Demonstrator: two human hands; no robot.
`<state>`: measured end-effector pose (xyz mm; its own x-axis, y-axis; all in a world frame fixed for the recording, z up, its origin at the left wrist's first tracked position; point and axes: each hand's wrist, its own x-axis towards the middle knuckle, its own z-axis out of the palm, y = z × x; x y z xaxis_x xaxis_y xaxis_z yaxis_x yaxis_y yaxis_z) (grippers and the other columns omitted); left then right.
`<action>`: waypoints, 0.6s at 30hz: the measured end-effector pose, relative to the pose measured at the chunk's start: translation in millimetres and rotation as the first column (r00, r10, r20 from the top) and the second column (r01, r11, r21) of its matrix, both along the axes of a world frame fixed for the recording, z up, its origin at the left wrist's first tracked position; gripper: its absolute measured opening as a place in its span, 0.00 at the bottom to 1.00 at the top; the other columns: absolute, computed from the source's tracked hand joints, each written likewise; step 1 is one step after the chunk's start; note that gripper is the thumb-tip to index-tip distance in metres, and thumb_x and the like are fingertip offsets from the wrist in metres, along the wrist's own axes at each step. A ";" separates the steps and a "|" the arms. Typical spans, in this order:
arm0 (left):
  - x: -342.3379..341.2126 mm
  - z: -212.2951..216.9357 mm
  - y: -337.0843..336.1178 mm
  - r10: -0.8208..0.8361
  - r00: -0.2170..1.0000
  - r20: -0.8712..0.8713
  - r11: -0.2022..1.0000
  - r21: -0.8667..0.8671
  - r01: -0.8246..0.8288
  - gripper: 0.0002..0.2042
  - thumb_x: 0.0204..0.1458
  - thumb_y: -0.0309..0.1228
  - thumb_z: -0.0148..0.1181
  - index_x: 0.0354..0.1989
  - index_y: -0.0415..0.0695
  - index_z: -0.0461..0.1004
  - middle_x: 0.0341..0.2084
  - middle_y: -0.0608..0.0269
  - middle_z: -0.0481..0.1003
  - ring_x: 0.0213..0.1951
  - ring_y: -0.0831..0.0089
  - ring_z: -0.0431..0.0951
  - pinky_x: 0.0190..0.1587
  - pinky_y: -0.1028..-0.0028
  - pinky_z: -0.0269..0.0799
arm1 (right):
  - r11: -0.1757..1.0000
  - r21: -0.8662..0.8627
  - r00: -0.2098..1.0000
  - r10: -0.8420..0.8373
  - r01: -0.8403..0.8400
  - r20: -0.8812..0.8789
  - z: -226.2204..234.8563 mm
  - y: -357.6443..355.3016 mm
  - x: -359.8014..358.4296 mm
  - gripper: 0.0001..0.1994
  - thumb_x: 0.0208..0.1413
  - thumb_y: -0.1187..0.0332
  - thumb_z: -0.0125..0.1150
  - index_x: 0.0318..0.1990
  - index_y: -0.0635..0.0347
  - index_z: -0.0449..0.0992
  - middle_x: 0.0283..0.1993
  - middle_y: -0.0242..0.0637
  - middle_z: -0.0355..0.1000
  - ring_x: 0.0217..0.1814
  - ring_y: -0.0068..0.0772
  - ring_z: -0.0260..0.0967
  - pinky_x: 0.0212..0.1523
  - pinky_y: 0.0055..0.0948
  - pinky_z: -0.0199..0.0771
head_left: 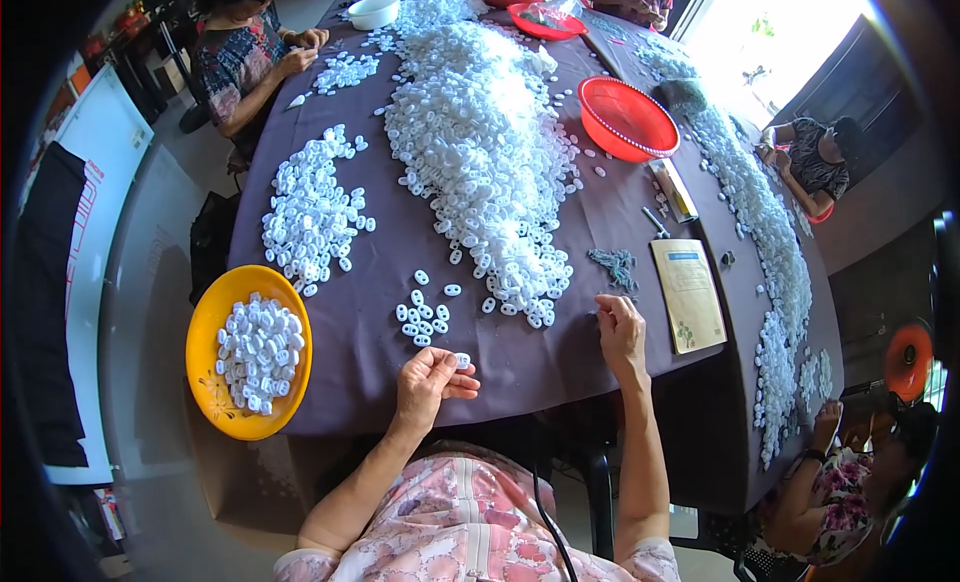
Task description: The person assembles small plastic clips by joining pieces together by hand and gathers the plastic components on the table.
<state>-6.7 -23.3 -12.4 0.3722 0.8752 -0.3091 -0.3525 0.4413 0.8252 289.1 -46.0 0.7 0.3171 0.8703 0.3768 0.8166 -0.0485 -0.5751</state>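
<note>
My left hand (pixel 432 387) is closed at the table's front edge, with a small white oval plastic piece with two holes (pixel 462 361) pinched between thumb and fingers. Just beyond it lies a loose cluster of the same white pieces (pixel 419 318). To the right, my right hand (pixel 622 334) is over the cloth with its fingers drawn together; what is in the fingertips, if anything, is too small to make out. A little pile of dark grey-green bits (pixel 613 266) lies right beyond those fingers.
A large heap of white pieces (pixel 480 152) runs down the dark tablecloth (pixel 370 357). At the left edge stands a yellow bowl (pixel 203 367) of pieces. A notebook (pixel 690 297) and a red basin (pixel 625 119) are to the right. Several people sit around the table.
</note>
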 end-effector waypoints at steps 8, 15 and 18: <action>1.5 0.0 0.3 -0.008 1.000 0.004 1.000 0.005 0.008 0.08 0.59 0.30 0.50 0.33 0.37 0.69 0.29 0.52 0.76 0.27 0.68 0.80 0.27 0.73 0.79 | 0.999 0.022 0.978 0.025 -0.030 0.208 -4.2 -12.0 -15.2 0.06 0.47 0.77 0.58 0.34 0.64 0.75 0.36 0.42 0.68 0.38 0.44 0.68 0.38 0.37 0.70; 1.5 0.5 1.3 0.000 1.000 0.002 1.000 0.014 0.000 0.08 0.59 0.30 0.50 0.33 0.37 0.68 0.29 0.52 0.76 0.26 0.68 0.80 0.27 0.73 0.79 | 0.988 -0.150 0.914 0.093 -0.036 0.395 4.4 -37.3 -55.6 0.23 0.45 0.63 0.65 0.51 0.57 0.72 0.57 0.43 0.61 0.56 0.47 0.57 0.54 0.43 0.58; 1.9 0.0 1.7 -0.007 1.000 -0.016 1.000 0.027 0.007 0.08 0.59 0.30 0.50 0.33 0.37 0.68 0.29 0.52 0.76 0.26 0.68 0.80 0.27 0.74 0.79 | 0.985 -0.164 0.901 0.109 -0.043 0.419 2.0 -41.5 -60.8 0.26 0.46 0.62 0.63 0.54 0.59 0.68 0.58 0.43 0.60 0.58 0.47 0.56 0.57 0.43 0.54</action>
